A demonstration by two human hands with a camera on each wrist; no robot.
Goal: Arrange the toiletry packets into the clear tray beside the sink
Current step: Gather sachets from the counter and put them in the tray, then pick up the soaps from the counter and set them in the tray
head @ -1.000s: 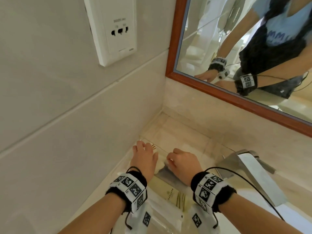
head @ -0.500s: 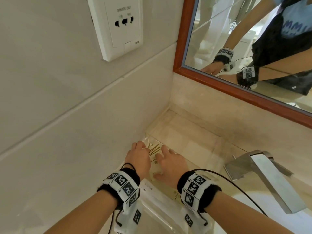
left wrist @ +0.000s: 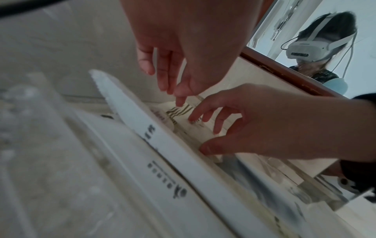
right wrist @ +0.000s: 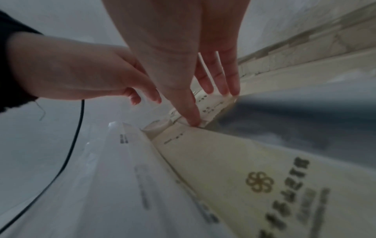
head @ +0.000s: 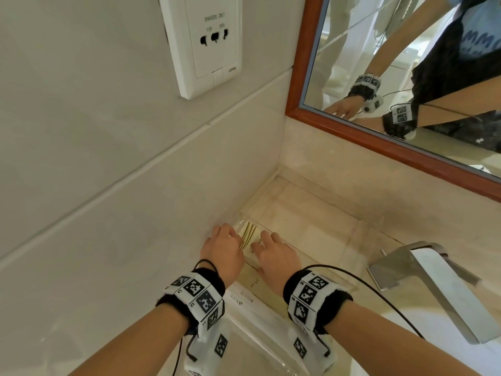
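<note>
A clear tray (head: 350,241) lies on the counter along the left wall. Inside it are cream packets: a gold-striped one (head: 250,234) at the far end and one with a gold logo (right wrist: 264,177) nearer to me. A long white packet (head: 253,308) lies along the tray's left side. My left hand (head: 224,245) touches the striped packet (left wrist: 179,111) with straight fingers. Beside it, my right hand (head: 273,252) presses spread fingers (right wrist: 221,80) flat on a cream packet (right wrist: 213,106). Neither hand grips anything.
The tiled wall runs close on the left, with a shaver socket (head: 208,42) above. A wood-framed mirror (head: 406,77) hangs behind the counter. The metal faucet (head: 433,283) stands to the right of the tray, and the sink basin (head: 466,359) lies below it.
Both hands slid toward the tray's far end. The right hand went from curled to spread flat on the packets. The head camera shifted, bringing the socket and mirror lower in view.
</note>
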